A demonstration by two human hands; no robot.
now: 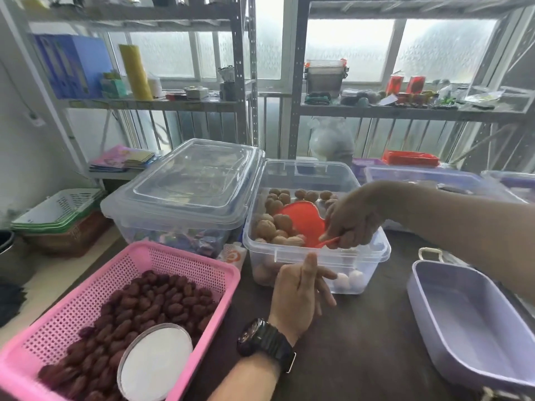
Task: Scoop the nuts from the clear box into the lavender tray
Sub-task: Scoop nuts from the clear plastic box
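Head view. Loading step in hand: the red scoop (301, 224) lies among the nuts (273, 227) inside the clear box (315, 250), blade tipped toward the far left corner. No nut appears to sit on the blade yet, though the hand hides its near edge, so this is not certain.

Right hand (351, 219): reaches in from the right over the box rim, wrist bent down, grip clenched around the scoop's handle at the near right of the box.

Left hand (299, 293): at the box's front wall, fingers (311, 266) extended up against the plastic, grip released and holding nothing; seems to steady the box. Black watch (266, 342) on that wrist.

Lavender tray (474, 331): empty, on the tabletop (362, 357) to the right, near the box but not touching it.

Also present: pink basket (121, 322) of dark red fruit at near left; a lidded clear bin (188, 192) behind it.

Next move, as judged: push the blade under the pile, level it, lift clear of the rim, and swing right over the tray before tipping. Round nuts will roll off a tilted blade.
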